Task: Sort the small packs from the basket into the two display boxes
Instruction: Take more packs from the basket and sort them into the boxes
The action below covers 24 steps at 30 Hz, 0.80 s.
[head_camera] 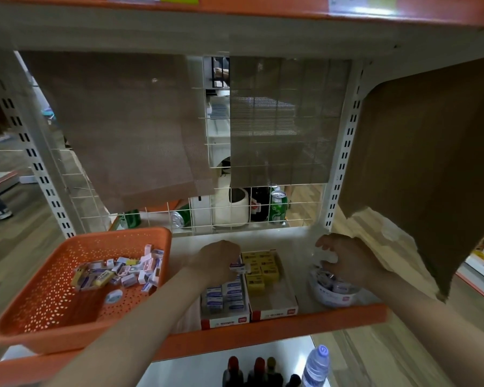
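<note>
blue-and-white card is showing where the left hand point(221, 261) is pinching one small pack point(238, 268) just above the far end of the left display box point(224, 322), its long axis lying across the box like the blue rows below, so the drop is looking like a short move straight down. more packs point(123, 272) are lying in the orange basket point(39, 317) on this hand's side, while the right hand point(347, 263) is curling over a round tub point(336, 298), its grip impossible to tell.
</note>
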### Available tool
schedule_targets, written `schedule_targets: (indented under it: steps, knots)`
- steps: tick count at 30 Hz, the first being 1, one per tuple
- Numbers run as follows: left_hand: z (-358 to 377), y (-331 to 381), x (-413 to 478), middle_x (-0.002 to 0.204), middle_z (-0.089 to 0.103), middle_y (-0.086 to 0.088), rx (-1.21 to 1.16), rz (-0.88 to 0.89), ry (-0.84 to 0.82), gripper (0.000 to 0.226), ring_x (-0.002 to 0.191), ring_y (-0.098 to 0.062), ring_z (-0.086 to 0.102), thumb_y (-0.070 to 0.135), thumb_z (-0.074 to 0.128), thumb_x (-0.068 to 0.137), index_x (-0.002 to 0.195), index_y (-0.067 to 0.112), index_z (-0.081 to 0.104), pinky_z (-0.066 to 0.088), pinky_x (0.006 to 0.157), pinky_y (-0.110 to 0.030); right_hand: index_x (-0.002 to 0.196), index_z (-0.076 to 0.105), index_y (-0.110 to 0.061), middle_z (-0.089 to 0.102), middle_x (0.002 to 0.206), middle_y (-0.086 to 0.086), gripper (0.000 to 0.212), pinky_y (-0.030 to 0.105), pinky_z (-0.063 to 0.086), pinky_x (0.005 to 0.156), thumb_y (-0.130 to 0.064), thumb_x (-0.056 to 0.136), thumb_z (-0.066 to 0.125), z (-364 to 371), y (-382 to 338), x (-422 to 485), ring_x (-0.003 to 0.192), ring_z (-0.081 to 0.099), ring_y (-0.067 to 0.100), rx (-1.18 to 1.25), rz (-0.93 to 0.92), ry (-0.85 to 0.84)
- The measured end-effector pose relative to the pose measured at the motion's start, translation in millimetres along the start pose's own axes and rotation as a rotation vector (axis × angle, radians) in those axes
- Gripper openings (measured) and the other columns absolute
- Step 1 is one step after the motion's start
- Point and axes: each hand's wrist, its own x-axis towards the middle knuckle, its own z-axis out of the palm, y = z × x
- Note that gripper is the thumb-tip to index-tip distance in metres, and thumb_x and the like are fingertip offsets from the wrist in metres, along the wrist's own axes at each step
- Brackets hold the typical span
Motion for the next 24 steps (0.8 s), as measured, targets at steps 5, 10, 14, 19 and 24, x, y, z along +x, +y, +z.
schedule_targets:
  steps: [5,10,14,19,24]
  knots:
    - [0.2,1.2,-1.1,0.121,0.053,-0.002,-0.013,0.007,0.006,0.026,0.107,-0.019,0.050,0.025,0.059,0.087,0.110,0.014,0.053,0.034,0.076,-0.021,0.114,0.062,-0.019,0.063,0.113,-0.006,0.036,0.029,0.044,0.091,-0.025,0.080,0.072,9.3,-59.6,4.1,0.104,0.058,0.013,0.186,-0.230,-0.010]
    - [-2.1,2.3,-3.7,0.121,0.053,-0.003,-0.012,0.027,0.022,0.026,0.110,-0.019,0.050,0.026,0.059,0.088,0.110,0.014,0.053,0.032,0.077,-0.022,0.119,0.061,-0.019,0.063,0.117,-0.001,0.043,0.033,0.045,0.092,-0.024,0.077,0.071,32.0,-105.1,12.5,0.106,0.058,0.016,0.224,-0.296,-0.084]
    - [-4.4,1.0,-6.4,0.120,0.054,-0.004,-0.018,0.036,0.029,0.027,0.110,-0.021,0.051,0.025,0.059,0.087,0.110,0.013,0.054,0.037,0.080,-0.024,0.111,0.065,-0.015,0.065,0.110,0.003,0.033,0.035,0.046,0.090,-0.023,0.080,0.072,45.0,-117.2,14.8,0.102,0.059,0.020,0.314,-0.256,-0.064]
    - [-5.5,-3.9,-10.8,0.118,0.056,-0.003,-0.039,0.037,0.053,0.024,0.109,-0.019,0.052,0.027,0.058,0.088,0.108,0.014,0.055,0.040,0.081,-0.027,0.098,0.066,-0.012,0.063,0.097,0.002,0.022,0.034,0.048,0.084,-0.012,0.076,0.072,48.6,-120.6,17.1,0.093,0.058,0.018,0.417,-0.238,-0.008]
    - [-3.2,-16.5,-16.4,0.119,0.055,-0.001,-0.027,-0.010,0.029,0.026,0.108,-0.018,0.052,0.030,0.058,0.089,0.110,0.016,0.053,0.038,0.078,-0.024,0.082,0.060,-0.012,0.064,0.087,-0.002,0.017,0.022,0.051,0.078,-0.010,0.075,0.076,41.3,-122.5,18.7,0.087,0.061,0.010,0.725,-0.203,0.077]
